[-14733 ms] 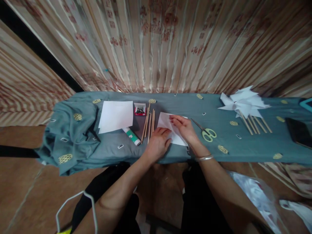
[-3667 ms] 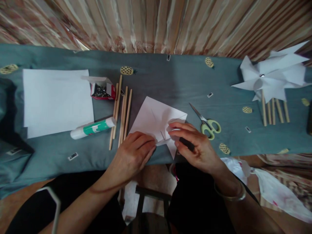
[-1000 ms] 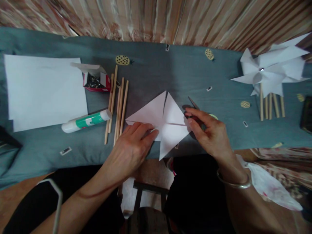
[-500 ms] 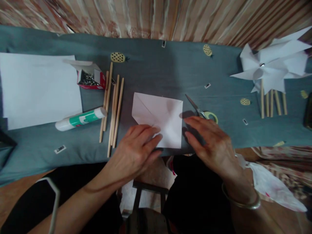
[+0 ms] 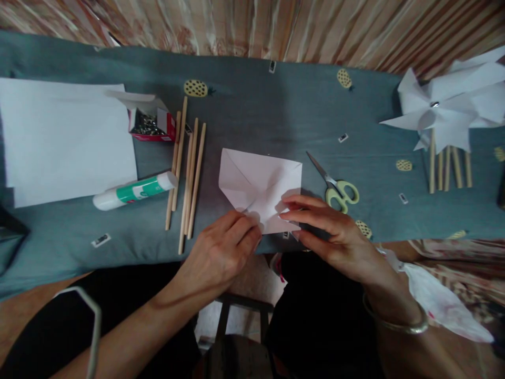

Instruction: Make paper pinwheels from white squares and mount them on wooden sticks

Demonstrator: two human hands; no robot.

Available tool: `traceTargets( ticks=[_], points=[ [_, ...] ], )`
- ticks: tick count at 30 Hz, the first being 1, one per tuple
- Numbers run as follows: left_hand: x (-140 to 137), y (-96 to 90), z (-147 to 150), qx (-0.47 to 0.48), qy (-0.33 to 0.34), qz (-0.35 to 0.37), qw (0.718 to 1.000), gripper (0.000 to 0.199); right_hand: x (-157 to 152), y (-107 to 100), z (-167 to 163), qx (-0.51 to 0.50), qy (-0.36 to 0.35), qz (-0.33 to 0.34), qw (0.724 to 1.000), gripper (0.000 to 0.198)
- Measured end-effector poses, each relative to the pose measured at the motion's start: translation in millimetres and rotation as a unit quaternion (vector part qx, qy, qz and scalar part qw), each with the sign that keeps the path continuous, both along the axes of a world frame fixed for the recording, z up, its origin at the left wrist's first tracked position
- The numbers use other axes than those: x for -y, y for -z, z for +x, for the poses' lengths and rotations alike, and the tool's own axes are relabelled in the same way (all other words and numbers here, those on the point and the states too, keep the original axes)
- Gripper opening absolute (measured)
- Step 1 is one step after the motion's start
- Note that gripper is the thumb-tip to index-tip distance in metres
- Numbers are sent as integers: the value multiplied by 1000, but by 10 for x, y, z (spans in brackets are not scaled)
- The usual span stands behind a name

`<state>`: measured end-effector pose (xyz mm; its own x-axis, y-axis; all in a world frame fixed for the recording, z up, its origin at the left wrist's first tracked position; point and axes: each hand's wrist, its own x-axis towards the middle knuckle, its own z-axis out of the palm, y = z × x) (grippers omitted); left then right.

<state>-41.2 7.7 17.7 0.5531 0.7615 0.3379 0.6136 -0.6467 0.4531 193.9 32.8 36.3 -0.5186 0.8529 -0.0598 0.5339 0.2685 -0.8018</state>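
A square white sheet of paper [image 5: 260, 184] with diagonal creases lies before me near the table's front edge. My left hand [image 5: 224, 245] pinches its lower left part, fingers and thumb closed together on the folded edge. At the lower right corner is my right hand [image 5: 331, 231], with its fingers over the paper and its thumb by the corner, which is bent up a little. Just beyond that hand rests a pair of scissors [image 5: 333, 184] with light green handles, blades pointing away to the upper left.
Several wooden sticks [image 5: 196, 181] lie left of the paper. Beside them are a glue stick [image 5: 138, 190], a red box [image 5: 153, 126] of small metal pieces and white paper sheets [image 5: 67, 137]. Paper pinwheels [image 5: 445, 113] on sticks lie at the right. A curtain [image 5: 252, 26] borders the far edge.
My right hand has moved left onto the paper's lower right corner, which now bends. My left fingers have closed on the lower edge. The whole view has shifted slightly.
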Motion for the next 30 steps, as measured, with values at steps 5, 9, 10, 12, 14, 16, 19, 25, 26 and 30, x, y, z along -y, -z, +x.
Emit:
traceTargets(
  ticks=[5, 9, 10, 12, 14, 16, 19, 25, 26, 30],
  points=[
    [7, -3, 14, -8, -2, -10, 1000, 8, 3, 41, -137, -70, 85, -10, 994, 16],
    [44, 14, 13, 9, -18, 10, 1000, 18, 16, 93, -291, -45, 126, 21, 991, 13],
    [54, 15, 9, 11, -21, 13, 1000, 25, 18, 101, -320, -30, 129, 33, 991, 13],
    [65, 11, -1, 10, -10, 1, 1000, 37, 18, 106, -368, 3, 126, 63, 990, 15],
    [63, -2, -10, 7, 10, -19, 1000, 39, 11, 99, -408, 36, 119, 97, 987, 16],
    [53, -15, -14, 3, 18, -27, 999, 33, -3, 87, -447, 63, 114, 131, 983, 15],
    [41, -28, -13, 0, 12, -26, 1000, 25, -27, 78, -500, 89, 114, 179, 973, 14],
    [38, -47, -11, -2, 6, -35, 999, 24, -43, 93, -542, 115, 89, 222, 964, 14],
    [38, -47, -9, -2, 4, -38, 999, 23, -43, 95, -541, 119, 87, 223, 964, 15],
    [33, -44, 4, -5, 1, -46, 999, 23, -40, 97, -537, 128, 83, 230, 961, 16]
  ],
)
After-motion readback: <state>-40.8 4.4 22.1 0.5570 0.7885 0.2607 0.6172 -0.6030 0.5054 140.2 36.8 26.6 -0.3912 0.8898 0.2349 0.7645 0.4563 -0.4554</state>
